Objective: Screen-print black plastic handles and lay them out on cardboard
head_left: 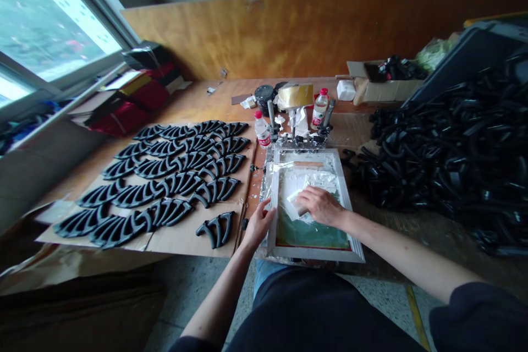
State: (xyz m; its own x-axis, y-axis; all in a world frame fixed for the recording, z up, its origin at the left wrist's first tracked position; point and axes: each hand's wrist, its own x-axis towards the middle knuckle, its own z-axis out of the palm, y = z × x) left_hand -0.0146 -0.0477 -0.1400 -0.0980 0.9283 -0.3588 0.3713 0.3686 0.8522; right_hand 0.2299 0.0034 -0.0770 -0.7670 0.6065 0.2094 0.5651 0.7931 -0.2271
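Observation:
A silver-framed printing screen (357, 250) with a green mesh lies flat in front of me, white paste smeared over its upper half. My right hand (322, 206) is over the mesh, fingers closed around a small pale squeegee-like block (302, 210) that touches the white smear; its exact kind is partly hidden by the fingers. Against the frame's left side rests my left hand (259, 223), its thumb and forefinger apart and holding nothing. A thin wooden strip (308, 164) lies at the screen's upper end, near the metal clamps (295, 142).
Rows of black curved tubular parts (165, 187) cover a cardboard sheet (173, 239) on the left. A large heap of similar black parts (445, 159) fills the right. Behind the screen stand two red-capped bottles (263, 131) and a black tub (264, 99). A cardboard box (385, 91) sits farther back.

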